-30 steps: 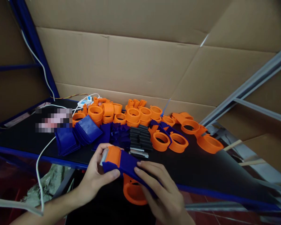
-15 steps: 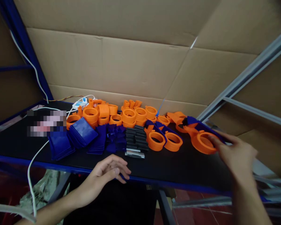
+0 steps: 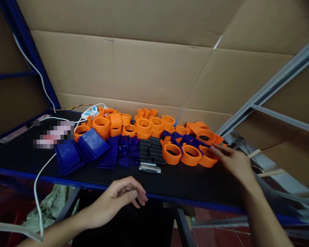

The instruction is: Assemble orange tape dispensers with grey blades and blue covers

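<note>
– Grip, right hand (image 3: pixel 235 166)?
– Touching rightmost front round orange plastic ring (image 3: pixel 207 161), four o'clock from view centre; closed or not, impossible to tell.
– Left hand (image 3: pixel 125 199)?
– Half-open, loosely curled, at seven o'clock.

The right hand (image 3: pixel 238 166) reaches over the right part of the black counter (image 3: pixel 190 187), its grip touching the rightmost orange ring (image 3: pixel 208 163) in the near row. The left hand (image 3: pixel 118 200) hangs at the near edge, fingers loosely curled and holding nothing. Stacked blue sheets (image 3: pixel 95 144) lie on the left, black strips (image 3: pixel 151 151) mid-counter, stacked orange rings (image 3: pixel 143 132) farther back. Cardboard (image 3: pixel 134 68) rises along the far side.
</note>
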Motion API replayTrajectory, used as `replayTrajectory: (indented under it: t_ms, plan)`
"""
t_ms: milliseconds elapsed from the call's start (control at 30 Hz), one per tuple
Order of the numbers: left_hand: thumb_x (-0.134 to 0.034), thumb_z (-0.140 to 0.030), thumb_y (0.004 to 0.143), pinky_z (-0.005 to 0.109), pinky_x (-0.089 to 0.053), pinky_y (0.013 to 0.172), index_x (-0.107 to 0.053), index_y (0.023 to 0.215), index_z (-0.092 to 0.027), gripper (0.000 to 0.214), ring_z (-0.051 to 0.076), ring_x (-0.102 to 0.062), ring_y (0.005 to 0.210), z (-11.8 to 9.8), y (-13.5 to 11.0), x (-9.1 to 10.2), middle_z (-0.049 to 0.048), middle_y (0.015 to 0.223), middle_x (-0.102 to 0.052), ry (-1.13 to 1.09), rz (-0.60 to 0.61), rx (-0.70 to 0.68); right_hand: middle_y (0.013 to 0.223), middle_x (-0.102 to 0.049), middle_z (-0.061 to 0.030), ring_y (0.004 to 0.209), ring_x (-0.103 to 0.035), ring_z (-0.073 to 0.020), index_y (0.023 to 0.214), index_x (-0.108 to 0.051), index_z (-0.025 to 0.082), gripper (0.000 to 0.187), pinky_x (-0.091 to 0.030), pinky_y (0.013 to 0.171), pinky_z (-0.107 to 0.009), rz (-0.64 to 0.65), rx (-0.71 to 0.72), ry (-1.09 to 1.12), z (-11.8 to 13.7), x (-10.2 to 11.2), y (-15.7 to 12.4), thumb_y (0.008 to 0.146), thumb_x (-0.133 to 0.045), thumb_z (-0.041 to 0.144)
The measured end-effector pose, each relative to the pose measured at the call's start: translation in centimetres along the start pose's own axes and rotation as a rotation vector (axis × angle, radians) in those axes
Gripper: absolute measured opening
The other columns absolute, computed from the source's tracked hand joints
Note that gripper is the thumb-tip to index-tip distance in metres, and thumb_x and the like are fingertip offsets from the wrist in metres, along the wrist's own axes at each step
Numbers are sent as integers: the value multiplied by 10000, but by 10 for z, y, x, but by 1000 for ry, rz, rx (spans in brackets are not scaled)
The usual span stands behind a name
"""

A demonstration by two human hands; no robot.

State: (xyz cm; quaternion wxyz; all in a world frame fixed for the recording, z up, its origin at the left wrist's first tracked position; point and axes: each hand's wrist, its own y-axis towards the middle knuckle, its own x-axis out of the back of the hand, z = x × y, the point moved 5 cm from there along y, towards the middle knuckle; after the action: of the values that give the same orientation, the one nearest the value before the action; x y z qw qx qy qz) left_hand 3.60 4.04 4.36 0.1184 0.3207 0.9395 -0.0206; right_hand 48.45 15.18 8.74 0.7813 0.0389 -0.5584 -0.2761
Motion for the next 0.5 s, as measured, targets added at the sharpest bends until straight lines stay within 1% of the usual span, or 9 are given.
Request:
replayTrajectory:
  t_ms: [67, 133, 167, 233, 300, 333, 400, 433, 500]
  plan:
    - [-556, -324, 967, 371, -518, 863, -679, 1056, -155, 227, 222, -670, 937, 1, 0, 0, 120, 1014, -708, 0, 8, 13, 1124, -720, -226, 1046, -656, -323, 1200, -726, 145, 468, -433, 814, -389, -78, -54, -64, -15, 9, 4, 928, -544, 479]
    - [-555, -328, 968, 371, -518, 862, -678, 1060, -153, 233, 223, -670, 938, 2, 1, -1, 122, 1010, -708, 1, 12, 22, 1210, -659, -291, 1133, -602, -362, 1300, -651, 98, 578, -402, 869, -440, -120, -40, -172, -31, 14, 12, 922, -536, 520]
    - [-553, -330, 968, 370, -519, 860, -679, 1060, -153, 236, 223, -670, 937, 2, 1, 0, 122, 1006, -708, 1, 11, 23, 1247, -631, -303, 1157, -584, -360, 1351, -601, 76, 643, -395, 889, -439, -98, -21, -213, -38, 12, 17, 906, -554, 538]
    - [-553, -333, 968, 367, -520, 856, -679, 1056, -153, 237, 222, -669, 938, 2, 1, 0, 121, 1003, -707, 3, 9, 25, 1250, -628, -290, 1132, -601, -327, 1402, -532, 40, 739, -415, 881, -396, -1, -6, -235, -53, 3, 26, 875, -592, 553]
    - [-556, -332, 967, 366, -520, 854, -680, 1052, -153, 234, 222, -669, 937, 2, 2, 0, 121, 1001, -707, 3, 8, 23, 1200, -656, -258, 1062, -634, -301, 1384, -546, 34, 747, -443, 829, -360, 78, -32, -205, -65, -5, 31, 843, -634, 542]
    - [-557, -331, 966, 366, -521, 852, -680, 1050, -154, 232, 221, -669, 933, 3, 2, 0, 120, 998, -707, 1, 9, 21, 1177, -663, -252, 1029, -644, -301, 1358, -571, 34, 736, -453, 805, -360, 87, -46, -202, -68, -7, 31, 824, -658, 533]
    - [-556, -329, 967, 367, -522, 847, -680, 1049, -155, 229, 220, -671, 925, 3, 3, 1, 118, 992, -708, -7, 4, 12, 1146, -658, -267, 990, -647, -328, 1310, -607, 32, 732, -465, 768, -387, 24, -66, -220, -70, -2, 27, 783, -694, 533]
    - [-558, -327, 966, 368, -523, 845, -679, 1050, -155, 227, 220, -673, 922, 3, 3, 1, 118, 988, -709, -10, 4, 10, 1129, -652, -279, 986, -642, -347, 1298, -614, 33, 744, -471, 750, -407, -49, -66, -226, -67, 4, 23, 766, -703, 545]
    - [-564, -321, 963, 372, -525, 841, -679, 1052, -154, 222, 223, -675, 920, 3, 3, 0, 119, 983, -710, -17, 5, 7, 1097, -642, -298, 1016, -627, -393, 1302, -609, 31, 791, -486, 738, -454, -282, 8, -203, -52, 25, 9, 746, -702, 587]
